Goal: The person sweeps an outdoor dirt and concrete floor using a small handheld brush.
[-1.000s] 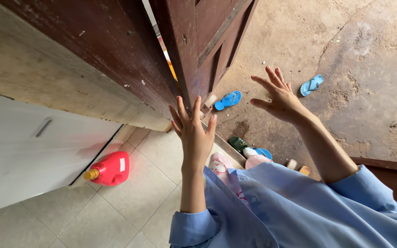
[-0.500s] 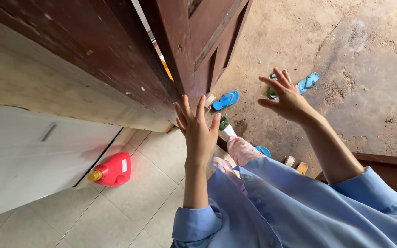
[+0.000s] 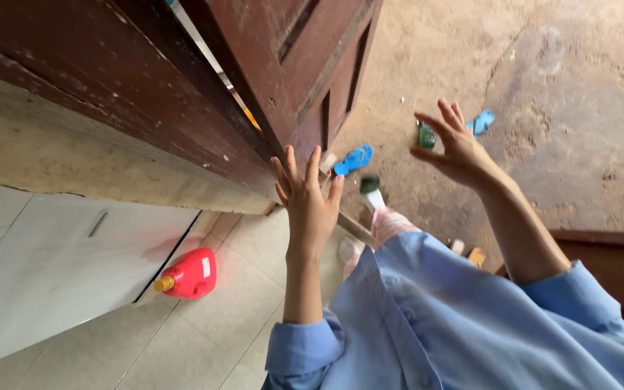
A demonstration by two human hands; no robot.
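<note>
My left hand (image 3: 308,198) is up, fingers spread, holding nothing, just beside the wooden door (image 3: 283,79). Right hand (image 3: 456,148) raised too, loose & empty, blue sandal (image 3: 354,159) beyond.

Pale tiled floor (image 3: 204,332) meets bare concrete ground (image 3: 572,108) beyond a dark wooden frame (image 3: 74,79).

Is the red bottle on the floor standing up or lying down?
Lying down. The red bottle rests on its side on the tiled floor, with its yellow cap pointing sideways, next to the white cabinet.
</note>
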